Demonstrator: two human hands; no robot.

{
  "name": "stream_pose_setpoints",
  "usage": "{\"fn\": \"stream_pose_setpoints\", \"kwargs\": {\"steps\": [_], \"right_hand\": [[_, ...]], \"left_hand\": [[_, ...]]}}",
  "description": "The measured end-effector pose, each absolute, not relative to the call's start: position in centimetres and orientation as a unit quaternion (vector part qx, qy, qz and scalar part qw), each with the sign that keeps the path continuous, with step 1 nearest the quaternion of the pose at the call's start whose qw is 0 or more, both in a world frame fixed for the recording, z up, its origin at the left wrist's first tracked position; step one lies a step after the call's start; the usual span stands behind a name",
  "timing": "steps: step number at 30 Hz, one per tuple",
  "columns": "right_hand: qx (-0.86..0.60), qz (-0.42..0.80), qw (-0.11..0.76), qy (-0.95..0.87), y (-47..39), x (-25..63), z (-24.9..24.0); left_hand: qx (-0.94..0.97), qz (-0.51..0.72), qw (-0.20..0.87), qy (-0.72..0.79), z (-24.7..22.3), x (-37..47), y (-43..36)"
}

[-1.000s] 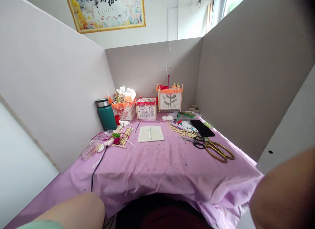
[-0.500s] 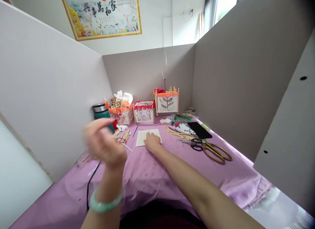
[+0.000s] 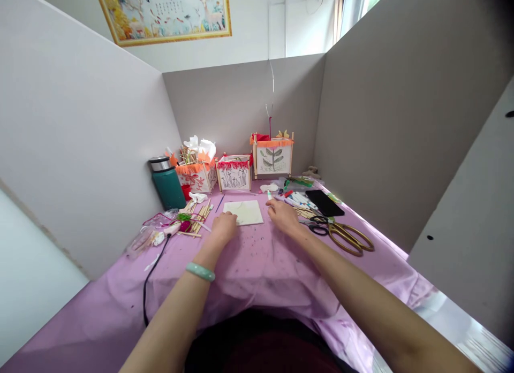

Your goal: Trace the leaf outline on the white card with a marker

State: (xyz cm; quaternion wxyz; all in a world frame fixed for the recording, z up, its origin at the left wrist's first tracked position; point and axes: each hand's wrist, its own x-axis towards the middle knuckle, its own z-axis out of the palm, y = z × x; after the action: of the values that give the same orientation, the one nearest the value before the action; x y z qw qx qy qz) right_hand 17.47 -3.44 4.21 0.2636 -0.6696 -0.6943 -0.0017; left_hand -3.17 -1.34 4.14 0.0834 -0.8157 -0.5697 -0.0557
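A flat white square sheet, thick like a pad or folded paper, lies on the purple cloth in front of me. My left hand, with a pale green bangle on the wrist, rests at its lower left corner. Those fingers are loosely bent and apart, and nothing shows in them. To the right of the sheet, my right hand has its fingers closed around what looks like a marker. Only its whitish-green end sticks up past the fingertips; the rest is hidden.
Brass-handled scissors, black-handled scissors and a black phone lie right. Several markers are behind my right hand. Left are a green bottle, wooden sticks and a black cord. Decorated boxes stand behind.
My left hand has come down from its raised, blurred position to the sheet's left corner. My right hand has moved off the sheet to its right side. The view has tilted down.
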Motion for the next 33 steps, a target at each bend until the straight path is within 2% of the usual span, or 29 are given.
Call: {"fn": "stream_pose_setpoints", "kwargs": {"steps": [4, 10, 14, 16, 18, 22, 25, 29, 33], "right_hand": [[-0.639, 0.019, 0.343, -0.688, -5.1, 18.4, 3.4], [-0.622, -0.003, 0.372, -0.689, -8.3, 18.7, 3.2], [-0.641, -0.037, 0.301, -0.705, -10.4, 19.0, 3.3], [-0.646, -0.059, 0.237, -0.723, -11.4, 19.1, 3.3], [-0.641, -0.099, 0.211, -0.731, -12.5, 19.0, 2.9], [-0.579, -0.177, 0.248, -0.756, -15.7, 19.3, 0.0], [-0.535, -0.193, 0.226, -0.791, -18.3, 21.6, -3.6], [-0.588, -0.238, 0.257, -0.729, -21.6, 27.1, -7.4], [-0.667, -0.249, 0.305, -0.632, -24.7, 31.8, -9.4]], "left_hand": [[-0.841, -0.025, 0.093, -0.533, 3.9, -2.2, -0.7], [-0.860, -0.011, 0.107, -0.498, 5.0, -2.6, -3.5], [-0.859, -0.043, 0.112, -0.497, 5.5, -3.5, -7.3], [-0.865, -0.114, 0.120, -0.473, 5.5, -3.8, -9.0], [-0.873, -0.193, 0.128, -0.430, 5.2, -3.9, -10.1], [-0.849, -0.318, 0.135, -0.399, 3.2, -4.7, -11.0], [-0.855, -0.301, 0.134, -0.401, 0.5, -6.2, -11.2], [-0.861, -0.244, 0.136, -0.424, -1.7, -8.6, -11.6], [-0.855, -0.317, 0.164, -0.378, -1.0, -9.2, -12.8]]}}
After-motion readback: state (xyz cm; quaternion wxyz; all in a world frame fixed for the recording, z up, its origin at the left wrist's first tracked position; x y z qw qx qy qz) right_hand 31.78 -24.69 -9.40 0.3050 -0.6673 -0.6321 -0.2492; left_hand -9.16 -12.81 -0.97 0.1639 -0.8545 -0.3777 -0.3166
